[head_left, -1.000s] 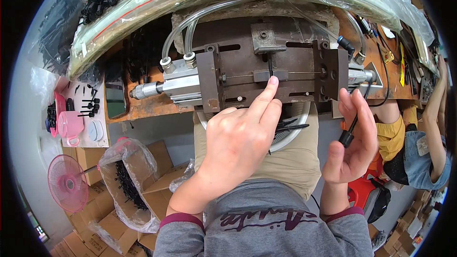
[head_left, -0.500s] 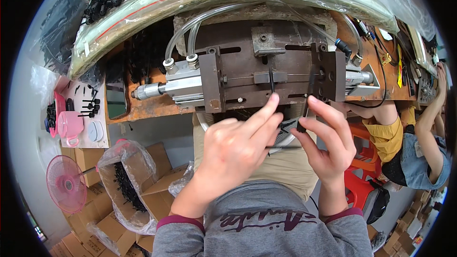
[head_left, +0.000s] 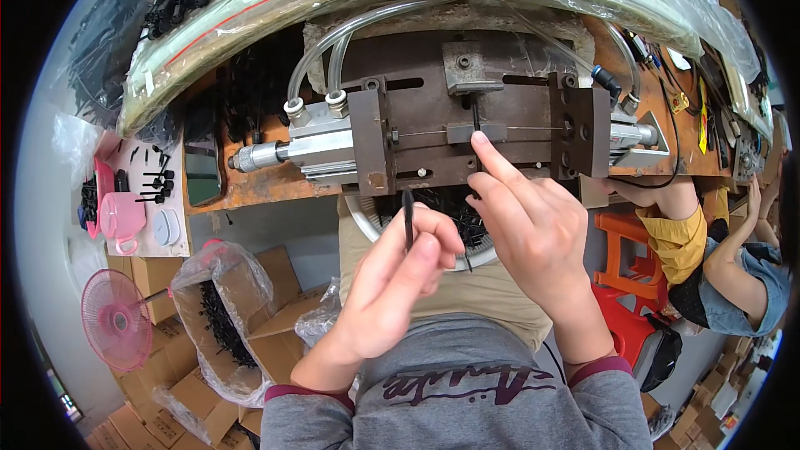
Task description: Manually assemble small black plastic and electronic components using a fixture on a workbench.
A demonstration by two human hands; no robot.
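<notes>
Pinching a thin black plastic pin [head_left: 407, 218] upright, the left hand [head_left: 392, 292] hovers while the right hand's [head_left: 533, 233] extended forefinger presses another into the brown steel clamp fixture [head_left: 475, 129], risking a pinch.

Dark rusty-brown metal press fixture [head_left: 467, 129] with silver-grey cylinder [head_left: 308, 146] and clear hoses [head_left: 333, 50], on an orange-brown, rust-stained bench [head_left: 258, 187]. Thin black pin [head_left: 407, 218] pinched in the left hand [head_left: 392, 292]; right hand [head_left: 533, 233] beside black parts in a white dish [head_left: 367, 218]. Grey sleeves with maroon cuffs, khaki trousers. Pink mug [head_left: 121, 217], pink fan [head_left: 117, 321], brown cardboard boxes [head_left: 275, 317], orange stool [head_left: 633, 242].
</notes>
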